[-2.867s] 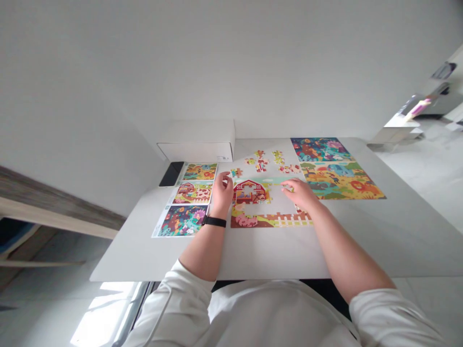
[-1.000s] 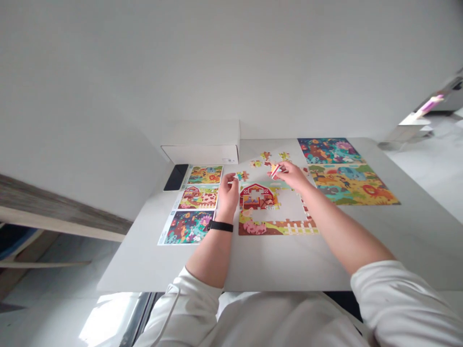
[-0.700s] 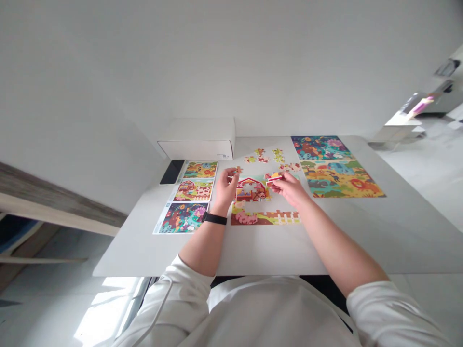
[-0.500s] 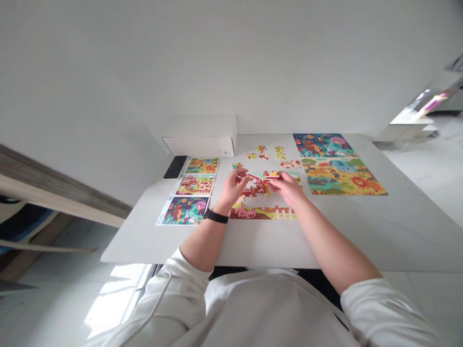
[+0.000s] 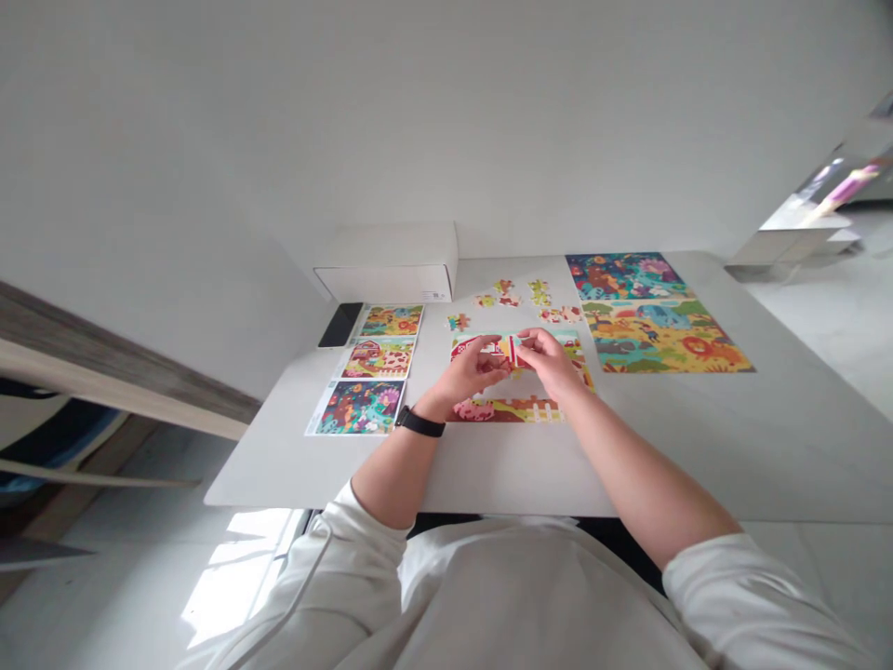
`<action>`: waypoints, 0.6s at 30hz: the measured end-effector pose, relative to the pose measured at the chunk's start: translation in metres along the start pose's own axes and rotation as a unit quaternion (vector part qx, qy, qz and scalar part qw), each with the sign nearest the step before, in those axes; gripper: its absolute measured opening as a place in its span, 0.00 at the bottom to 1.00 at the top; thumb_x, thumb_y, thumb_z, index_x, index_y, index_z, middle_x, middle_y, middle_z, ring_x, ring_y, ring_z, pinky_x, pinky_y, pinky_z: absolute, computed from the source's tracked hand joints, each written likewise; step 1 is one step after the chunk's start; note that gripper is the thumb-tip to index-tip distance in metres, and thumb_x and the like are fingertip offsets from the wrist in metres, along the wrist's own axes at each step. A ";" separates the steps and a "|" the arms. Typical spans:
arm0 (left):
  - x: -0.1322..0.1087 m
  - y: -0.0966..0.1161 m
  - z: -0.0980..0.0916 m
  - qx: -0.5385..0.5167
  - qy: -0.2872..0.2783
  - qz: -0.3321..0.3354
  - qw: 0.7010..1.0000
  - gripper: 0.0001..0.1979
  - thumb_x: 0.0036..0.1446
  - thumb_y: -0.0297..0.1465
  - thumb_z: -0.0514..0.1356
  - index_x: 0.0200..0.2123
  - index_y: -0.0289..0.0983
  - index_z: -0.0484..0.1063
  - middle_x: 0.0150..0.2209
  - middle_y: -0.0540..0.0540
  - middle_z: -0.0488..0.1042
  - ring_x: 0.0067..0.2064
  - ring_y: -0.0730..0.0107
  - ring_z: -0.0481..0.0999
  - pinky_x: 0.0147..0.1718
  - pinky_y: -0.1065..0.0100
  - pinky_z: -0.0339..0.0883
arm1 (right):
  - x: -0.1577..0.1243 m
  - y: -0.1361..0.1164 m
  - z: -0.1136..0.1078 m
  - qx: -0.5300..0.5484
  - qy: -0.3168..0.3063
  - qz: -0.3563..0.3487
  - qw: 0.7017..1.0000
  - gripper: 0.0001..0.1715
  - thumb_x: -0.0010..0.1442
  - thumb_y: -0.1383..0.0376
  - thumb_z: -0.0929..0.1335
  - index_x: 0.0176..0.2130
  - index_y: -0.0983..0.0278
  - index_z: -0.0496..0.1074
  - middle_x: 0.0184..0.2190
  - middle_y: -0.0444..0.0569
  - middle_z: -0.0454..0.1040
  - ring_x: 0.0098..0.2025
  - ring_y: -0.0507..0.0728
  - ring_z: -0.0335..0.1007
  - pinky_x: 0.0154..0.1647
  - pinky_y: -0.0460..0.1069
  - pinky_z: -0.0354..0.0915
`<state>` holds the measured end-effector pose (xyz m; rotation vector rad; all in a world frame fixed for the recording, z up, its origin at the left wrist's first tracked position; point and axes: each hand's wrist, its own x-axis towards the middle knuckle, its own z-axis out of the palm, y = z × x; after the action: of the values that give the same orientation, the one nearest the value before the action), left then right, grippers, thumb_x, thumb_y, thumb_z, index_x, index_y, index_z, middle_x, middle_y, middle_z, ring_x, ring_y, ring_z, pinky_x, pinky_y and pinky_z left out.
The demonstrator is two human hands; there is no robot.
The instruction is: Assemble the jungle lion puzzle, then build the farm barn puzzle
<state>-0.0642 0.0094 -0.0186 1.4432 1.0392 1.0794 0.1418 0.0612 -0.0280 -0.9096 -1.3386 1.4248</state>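
My right hand [image 5: 548, 361] pinches a red, white and yellow puzzle piece [image 5: 512, 351] between thumb and fingers, above the partly joined farm puzzle [image 5: 516, 409]. From the other side my left hand [image 5: 471, 374], with a black band on its wrist, closes its fingertips on the piece's left edge. The piece's red and white stripe runs upright. Both hands cover part of the barn in the middle of the puzzle. Below them lies a strip with a pink pig [image 5: 474, 409] and a white fence [image 5: 544, 411].
Several loose puzzle pieces [image 5: 539, 293] lie behind the farm puzzle. At the left are a picture sheet [image 5: 378, 357], a black phone [image 5: 340, 325] and a white box [image 5: 383, 281]. Two joined puzzles [image 5: 666, 337] lie on the right of the white table [image 5: 698, 447].
The puzzle piece has turned so its stripe stands upright instead of lying level. My left hand has moved right to the piece, its fingers closing in. The right hand has shifted slightly left.
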 end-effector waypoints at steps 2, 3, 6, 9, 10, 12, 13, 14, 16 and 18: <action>-0.001 0.003 0.000 0.014 0.004 0.002 1.000 0.35 0.59 0.41 0.75 0.65 0.38 0.68 0.39 0.46 0.83 0.35 0.70 0.81 0.30 0.73 0.69 | 0.000 -0.001 -0.001 -0.006 0.000 -0.008 1.000 0.28 0.53 0.46 0.80 0.47 0.55 0.74 0.36 0.42 0.77 0.37 0.57 0.76 0.42 0.52 0.74; -0.001 0.006 0.000 0.025 0.015 0.004 1.000 0.32 0.61 0.43 0.73 0.63 0.38 0.70 0.40 0.45 0.83 0.35 0.70 0.81 0.29 0.73 0.69 | 0.000 -0.001 -0.002 -0.016 -0.003 -0.013 1.000 0.29 0.54 0.45 0.80 0.47 0.55 0.74 0.36 0.42 0.77 0.37 0.57 0.76 0.42 0.53 0.74; -0.002 0.014 -0.002 0.047 0.037 0.005 0.998 0.25 0.65 0.46 0.69 0.58 0.36 0.75 0.43 0.43 0.83 0.34 0.71 0.80 0.25 0.74 0.65 | 0.000 0.001 -0.002 -0.056 -0.024 -0.027 0.998 0.29 0.56 0.44 0.80 0.48 0.56 0.75 0.35 0.43 0.79 0.38 0.58 0.77 0.43 0.53 0.73; -0.002 0.017 -0.002 0.052 0.045 0.006 0.998 0.23 0.63 0.44 0.70 0.54 0.36 0.78 0.40 0.44 0.82 0.33 0.73 0.78 0.24 0.75 0.64 | -0.001 0.002 0.000 -0.081 -0.062 -0.033 0.994 0.28 0.57 0.45 0.79 0.49 0.57 0.76 0.38 0.47 0.82 0.40 0.60 0.79 0.44 0.55 0.74; -0.002 0.017 -0.001 0.051 0.046 0.002 0.998 0.22 0.62 0.44 0.71 0.52 0.36 0.78 0.38 0.45 0.81 0.32 0.74 0.77 0.24 0.75 0.63 | -0.002 0.002 0.001 -0.088 -0.075 -0.035 0.993 0.28 0.58 0.45 0.79 0.50 0.57 0.76 0.39 0.48 0.83 0.40 0.60 0.80 0.44 0.55 0.75; -0.002 0.015 -0.002 0.043 0.049 -0.015 0.998 0.19 0.59 0.43 0.72 0.46 0.36 0.78 0.32 0.49 0.79 0.28 0.76 0.74 0.24 0.75 0.62 | -0.003 0.003 0.002 -0.110 -0.085 -0.046 0.989 0.27 0.60 0.46 0.78 0.51 0.57 0.76 0.40 0.49 0.84 0.41 0.61 0.81 0.45 0.56 0.76; -0.001 0.014 -0.003 0.035 0.057 -0.026 0.997 0.18 0.59 0.43 0.73 0.44 0.37 0.78 0.30 0.50 0.77 0.26 0.78 0.71 0.23 0.75 0.60 | -0.003 0.003 0.001 -0.125 -0.078 -0.056 0.988 0.26 0.61 0.46 0.77 0.52 0.57 0.76 0.42 0.49 0.84 0.42 0.61 0.81 0.45 0.56 0.76; -0.001 0.012 -0.004 0.024 0.073 -0.037 0.996 0.17 0.58 0.43 0.73 0.41 0.37 0.77 0.28 0.52 0.75 0.24 0.79 0.69 0.22 0.75 0.59 | -0.003 0.004 0.001 -0.141 -0.064 -0.068 0.986 0.26 0.63 0.47 0.76 0.53 0.57 0.76 0.43 0.50 0.84 0.43 0.61 0.81 0.47 0.57 0.76; 0.001 0.010 -0.008 -0.008 0.123 -0.055 0.991 0.17 0.56 0.42 0.73 0.38 0.38 0.74 0.26 0.54 0.73 0.22 0.79 0.67 0.20 0.75 0.57 | -0.001 0.006 -0.002 -0.174 -0.031 -0.095 0.980 0.25 0.65 0.48 0.75 0.56 0.56 0.75 0.46 0.51 0.83 0.45 0.61 0.81 0.48 0.57 0.77; 0.003 0.009 -0.012 -0.047 0.171 -0.071 0.982 0.17 0.53 0.41 0.72 0.37 0.39 0.72 0.26 0.55 0.71 0.23 0.79 0.68 0.20 0.76 0.57 | 0.000 0.008 -0.004 -0.202 -0.008 -0.123 0.971 0.24 0.66 0.49 0.74 0.57 0.56 0.75 0.50 0.52 0.82 0.48 0.62 0.80 0.48 0.57 0.77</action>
<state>-0.0745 0.0143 -0.0082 1.1127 1.2934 1.2817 0.1443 0.0625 -0.0366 -0.9506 -1.7269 0.9872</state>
